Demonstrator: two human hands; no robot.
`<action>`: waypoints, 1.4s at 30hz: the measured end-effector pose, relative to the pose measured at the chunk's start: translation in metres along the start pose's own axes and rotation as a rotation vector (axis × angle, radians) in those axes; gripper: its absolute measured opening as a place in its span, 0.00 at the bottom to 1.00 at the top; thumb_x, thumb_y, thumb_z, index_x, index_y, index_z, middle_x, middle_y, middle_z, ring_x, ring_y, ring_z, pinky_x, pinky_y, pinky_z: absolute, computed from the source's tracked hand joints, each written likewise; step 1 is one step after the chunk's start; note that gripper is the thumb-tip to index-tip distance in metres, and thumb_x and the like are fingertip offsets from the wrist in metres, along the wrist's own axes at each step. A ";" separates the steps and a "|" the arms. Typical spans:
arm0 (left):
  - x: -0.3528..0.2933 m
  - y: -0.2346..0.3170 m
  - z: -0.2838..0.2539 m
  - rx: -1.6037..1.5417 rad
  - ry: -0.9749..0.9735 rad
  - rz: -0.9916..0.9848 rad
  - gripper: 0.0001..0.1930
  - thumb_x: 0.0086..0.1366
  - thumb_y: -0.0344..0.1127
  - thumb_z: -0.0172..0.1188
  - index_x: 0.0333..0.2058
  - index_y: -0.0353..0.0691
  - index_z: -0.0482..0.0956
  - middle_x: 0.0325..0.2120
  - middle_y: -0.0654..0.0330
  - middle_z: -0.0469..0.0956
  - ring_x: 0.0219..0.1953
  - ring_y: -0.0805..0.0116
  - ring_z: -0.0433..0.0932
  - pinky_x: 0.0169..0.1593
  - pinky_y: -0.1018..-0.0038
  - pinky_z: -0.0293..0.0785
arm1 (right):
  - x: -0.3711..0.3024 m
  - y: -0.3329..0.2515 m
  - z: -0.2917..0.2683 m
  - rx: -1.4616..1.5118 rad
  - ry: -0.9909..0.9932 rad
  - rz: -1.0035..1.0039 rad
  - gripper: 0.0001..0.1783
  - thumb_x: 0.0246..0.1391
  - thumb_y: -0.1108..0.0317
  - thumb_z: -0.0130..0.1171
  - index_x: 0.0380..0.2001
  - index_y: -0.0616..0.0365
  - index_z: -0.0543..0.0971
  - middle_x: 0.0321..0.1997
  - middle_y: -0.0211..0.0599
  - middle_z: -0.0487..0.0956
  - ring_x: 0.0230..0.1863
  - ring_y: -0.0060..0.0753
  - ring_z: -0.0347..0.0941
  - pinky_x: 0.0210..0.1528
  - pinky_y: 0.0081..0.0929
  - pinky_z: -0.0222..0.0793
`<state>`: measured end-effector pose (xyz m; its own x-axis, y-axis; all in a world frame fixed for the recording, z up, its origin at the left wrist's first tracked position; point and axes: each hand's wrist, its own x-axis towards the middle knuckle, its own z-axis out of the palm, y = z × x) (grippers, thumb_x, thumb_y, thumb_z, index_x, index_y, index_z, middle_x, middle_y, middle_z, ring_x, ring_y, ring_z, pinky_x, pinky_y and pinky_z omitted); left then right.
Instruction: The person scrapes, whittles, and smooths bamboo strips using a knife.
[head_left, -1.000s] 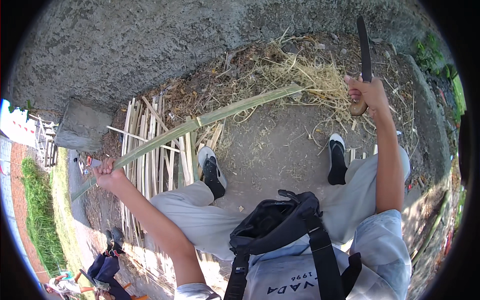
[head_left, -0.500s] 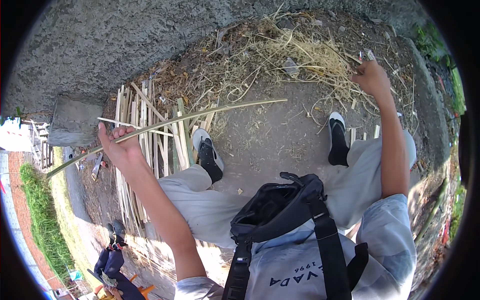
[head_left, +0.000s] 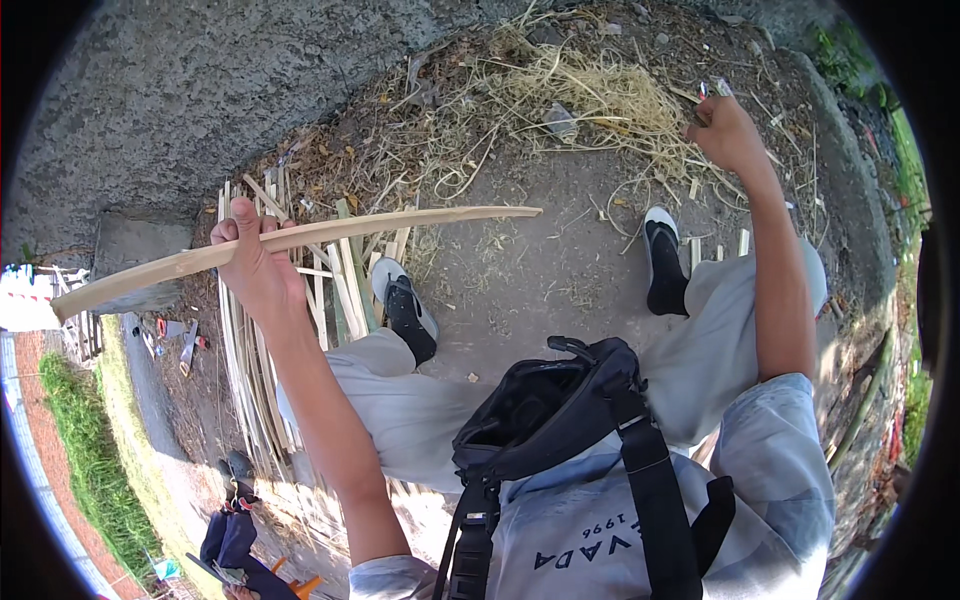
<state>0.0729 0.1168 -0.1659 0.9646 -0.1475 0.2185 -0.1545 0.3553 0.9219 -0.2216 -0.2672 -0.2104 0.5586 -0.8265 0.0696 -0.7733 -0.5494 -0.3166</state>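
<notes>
My left hand (head_left: 262, 270) holds a long, slightly bowed bamboo strip (head_left: 370, 226) at about a third of its length from the left end. The thumb stands up on the near side of the strip and the fingers curl behind it. The strip's pale broad face is turned up, and its thin right end reaches over the bare ground between my feet. At the upper right my right hand (head_left: 732, 136) is closed, well apart from the strip. Whatever it grips is hidden; small red and shiny bits show just beyond the fingers.
Split bamboo strips (head_left: 245, 370) lie in a pile beside my left foot. Curly shavings (head_left: 625, 100) cover the ground ahead, before a rough grey wall (head_left: 250, 90). A concrete block (head_left: 140, 245) stands at the left. An open black bag (head_left: 545, 405) hangs at my waist. Another person (head_left: 235, 530) is at lower left.
My left hand has turned the bamboo strip, so its broad pale face shows instead of its narrow greenish edge. The thumb now stands upright. My right hand stays closed at the upper right.
</notes>
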 end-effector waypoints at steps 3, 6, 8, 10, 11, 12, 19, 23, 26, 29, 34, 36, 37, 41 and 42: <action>0.000 -0.002 0.001 0.109 -0.090 0.111 0.17 0.58 0.42 0.65 0.30 0.41 0.65 0.23 0.66 0.64 0.26 0.73 0.66 0.35 0.66 0.74 | 0.000 0.003 0.003 -0.045 -0.068 0.004 0.17 0.39 0.64 0.64 0.31 0.68 0.79 0.34 0.57 0.79 0.41 0.54 0.76 0.44 0.40 0.70; -0.003 -0.002 0.004 0.152 -0.173 0.170 0.19 0.57 0.47 0.63 0.30 0.40 0.65 0.24 0.64 0.64 0.27 0.71 0.67 0.39 0.65 0.75 | -0.007 0.008 0.011 -0.098 -0.079 -0.044 0.18 0.39 0.65 0.63 0.33 0.67 0.78 0.37 0.57 0.78 0.44 0.54 0.75 0.45 0.42 0.71; -0.003 -0.004 0.004 0.177 -0.213 0.207 0.22 0.56 0.52 0.62 0.29 0.40 0.65 0.24 0.64 0.64 0.29 0.70 0.68 0.42 0.65 0.76 | -0.010 0.010 0.014 -0.182 -0.170 -0.043 0.16 0.36 0.66 0.63 0.30 0.66 0.80 0.28 0.54 0.77 0.35 0.53 0.76 0.38 0.40 0.69; -0.001 -0.004 0.004 -0.022 -0.274 0.190 0.21 0.60 0.54 0.56 0.29 0.40 0.66 0.24 0.63 0.66 0.29 0.68 0.70 0.44 0.61 0.76 | -0.015 -0.011 0.000 -0.216 -0.318 -0.019 0.18 0.38 0.65 0.63 0.32 0.67 0.78 0.31 0.55 0.78 0.39 0.53 0.76 0.41 0.41 0.70; -0.002 -0.006 0.010 -0.096 -0.183 0.119 0.26 0.61 0.61 0.49 0.22 0.42 0.64 0.19 0.65 0.62 0.24 0.71 0.66 0.37 0.68 0.73 | -0.016 -0.018 -0.005 -0.257 -0.468 0.012 0.19 0.41 0.63 0.63 0.34 0.68 0.76 0.35 0.56 0.79 0.43 0.53 0.76 0.44 0.42 0.71; -0.001 -0.002 0.011 -0.100 -0.187 0.120 0.26 0.61 0.61 0.49 0.22 0.42 0.64 0.19 0.65 0.62 0.24 0.71 0.66 0.37 0.68 0.73 | -0.016 -0.015 -0.004 -0.257 -0.463 0.015 0.19 0.41 0.63 0.63 0.34 0.68 0.76 0.35 0.56 0.79 0.43 0.53 0.76 0.44 0.42 0.71; -0.017 0.035 0.027 -0.238 -0.280 0.084 0.29 0.66 0.61 0.40 0.14 0.46 0.53 0.11 0.69 0.47 0.14 0.76 0.45 0.21 0.77 0.44 | -0.045 -0.056 0.012 0.367 -0.280 -0.075 0.17 0.53 0.59 0.58 0.30 0.66 0.73 0.17 0.40 0.74 0.20 0.35 0.72 0.26 0.32 0.68; -0.014 0.023 0.047 -0.232 -0.461 0.055 0.30 0.67 0.60 0.40 0.14 0.46 0.51 0.10 0.70 0.45 0.14 0.76 0.42 0.20 0.75 0.41 | -0.061 -0.076 0.059 0.755 -0.691 -0.028 0.17 0.59 0.58 0.53 0.26 0.61 0.69 0.12 0.30 0.68 0.14 0.20 0.67 0.20 0.25 0.64; -0.008 0.016 0.070 -0.265 -0.479 0.047 0.29 0.68 0.59 0.42 0.14 0.47 0.51 0.11 0.70 0.45 0.15 0.77 0.41 0.21 0.77 0.39 | -0.078 -0.092 0.088 0.430 -0.668 -0.202 0.17 0.55 0.59 0.58 0.27 0.65 0.73 0.14 0.42 0.72 0.16 0.38 0.71 0.23 0.34 0.66; 0.000 0.012 0.076 -0.261 -0.496 0.038 0.29 0.68 0.59 0.42 0.14 0.47 0.50 0.11 0.70 0.44 0.15 0.77 0.40 0.20 0.76 0.39 | -0.094 -0.111 0.085 0.370 -0.601 -0.354 0.14 0.50 0.62 0.59 0.29 0.66 0.77 0.22 0.50 0.77 0.27 0.56 0.75 0.33 0.42 0.71; -0.002 0.013 0.082 -0.258 -0.546 0.036 0.29 0.68 0.59 0.40 0.15 0.47 0.50 0.10 0.70 0.44 0.15 0.77 0.39 0.20 0.76 0.38 | -0.112 -0.141 0.084 0.753 -0.318 -0.441 0.15 0.50 0.63 0.60 0.36 0.65 0.77 0.18 0.49 0.75 0.21 0.46 0.74 0.27 0.38 0.66; -0.004 0.013 0.082 -0.260 -0.563 0.051 0.29 0.68 0.59 0.40 0.15 0.47 0.50 0.10 0.70 0.44 0.15 0.77 0.39 0.20 0.76 0.38 | -0.114 -0.141 0.096 0.857 -0.210 -0.495 0.16 0.50 0.63 0.60 0.37 0.64 0.77 0.17 0.47 0.74 0.20 0.44 0.73 0.27 0.38 0.66; -0.006 0.012 0.082 -0.261 -0.563 0.052 0.29 0.68 0.59 0.40 0.15 0.47 0.50 0.10 0.70 0.44 0.15 0.77 0.39 0.20 0.76 0.38 | -0.114 -0.140 0.099 0.801 -0.385 -0.417 0.15 0.52 0.62 0.59 0.35 0.65 0.77 0.16 0.46 0.73 0.18 0.43 0.72 0.25 0.37 0.64; -0.006 0.011 0.078 -0.284 -0.552 0.051 0.29 0.67 0.59 0.43 0.14 0.48 0.50 0.10 0.71 0.45 0.15 0.78 0.40 0.20 0.77 0.38 | -0.109 -0.132 0.108 0.584 -0.677 -0.208 0.18 0.56 0.58 0.55 0.28 0.65 0.77 0.13 0.42 0.70 0.15 0.36 0.66 0.22 0.37 0.61; -0.005 0.011 0.076 -0.279 -0.542 0.051 0.29 0.67 0.59 0.43 0.14 0.48 0.50 0.10 0.71 0.45 0.15 0.78 0.40 0.20 0.77 0.38 | -0.108 -0.134 0.106 0.581 -0.675 -0.214 0.18 0.56 0.58 0.55 0.28 0.65 0.77 0.13 0.42 0.70 0.15 0.36 0.66 0.22 0.37 0.61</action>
<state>0.0499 0.0515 -0.1329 0.7003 -0.5465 0.4592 -0.0648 0.5920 0.8033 -0.1468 -0.0913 -0.2755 0.8709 -0.3658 -0.3283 -0.4623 -0.3831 -0.7997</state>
